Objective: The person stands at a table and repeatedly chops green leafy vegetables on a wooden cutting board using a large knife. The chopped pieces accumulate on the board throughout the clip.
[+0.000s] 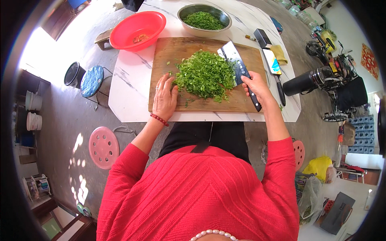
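Note:
A mound of chopped leafy greens [205, 73] lies in the middle of a wooden cutting board [169, 104]. My right hand [256, 86] grips a cleaver [233, 57] by its black riveted handle, with the broad blade against the right side of the mound. My left hand [165, 98] lies on the board at the mound's left edge, fingers slightly apart, holding nothing. Behind the board stand a steel bowl [184, 28] of finely chopped greens and a red plastic basin [120, 39] with small orange-red bits at its bottom.
On the right of the marble-patterned table [129, 90] lie a smartphone [272, 61], a black-handled utensil [280, 90], a yellowish cloth [279, 54] and a black box [263, 38]. A black cylindrical flask [301, 82] is at the right edge. Stools [104, 147] stand around the table.

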`<state>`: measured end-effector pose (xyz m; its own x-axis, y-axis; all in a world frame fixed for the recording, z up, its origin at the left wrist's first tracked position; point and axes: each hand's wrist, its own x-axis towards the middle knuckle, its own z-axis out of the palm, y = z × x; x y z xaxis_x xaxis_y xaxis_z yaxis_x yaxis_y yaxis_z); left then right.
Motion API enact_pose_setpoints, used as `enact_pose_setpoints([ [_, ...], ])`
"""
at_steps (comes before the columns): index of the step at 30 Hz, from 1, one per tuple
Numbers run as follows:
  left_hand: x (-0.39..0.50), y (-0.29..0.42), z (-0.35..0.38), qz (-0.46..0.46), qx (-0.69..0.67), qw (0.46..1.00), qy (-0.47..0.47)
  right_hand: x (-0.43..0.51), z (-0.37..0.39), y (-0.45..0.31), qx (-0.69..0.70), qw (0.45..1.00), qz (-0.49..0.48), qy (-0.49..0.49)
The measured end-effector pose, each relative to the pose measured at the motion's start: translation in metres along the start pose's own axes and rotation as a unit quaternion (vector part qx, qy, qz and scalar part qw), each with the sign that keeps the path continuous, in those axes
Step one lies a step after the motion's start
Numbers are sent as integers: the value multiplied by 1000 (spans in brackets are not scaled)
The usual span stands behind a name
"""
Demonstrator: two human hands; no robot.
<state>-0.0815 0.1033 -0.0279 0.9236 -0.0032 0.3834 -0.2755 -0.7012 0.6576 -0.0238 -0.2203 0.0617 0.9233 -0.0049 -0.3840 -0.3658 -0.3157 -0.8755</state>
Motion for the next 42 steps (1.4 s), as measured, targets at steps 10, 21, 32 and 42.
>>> enact_pose_setpoints([
  [10, -1, 4, -1, -1, -17, 1000, 17, 2, 29, -26, -415, 861, -290, 51],
  [21, -3, 4, -1, -1, -33, 999, 16, -11, 44, -29, -418, 867, -260, 77],
  [32, -2, 3, 0, 6, -19, 1000, 13, -6, 53, -31, -461, 838, -290, 41],
  [42, -2, 4, 1, -3, -7, 1000, 11, -14, 67, -9, -454, 837, -296, 79],
])
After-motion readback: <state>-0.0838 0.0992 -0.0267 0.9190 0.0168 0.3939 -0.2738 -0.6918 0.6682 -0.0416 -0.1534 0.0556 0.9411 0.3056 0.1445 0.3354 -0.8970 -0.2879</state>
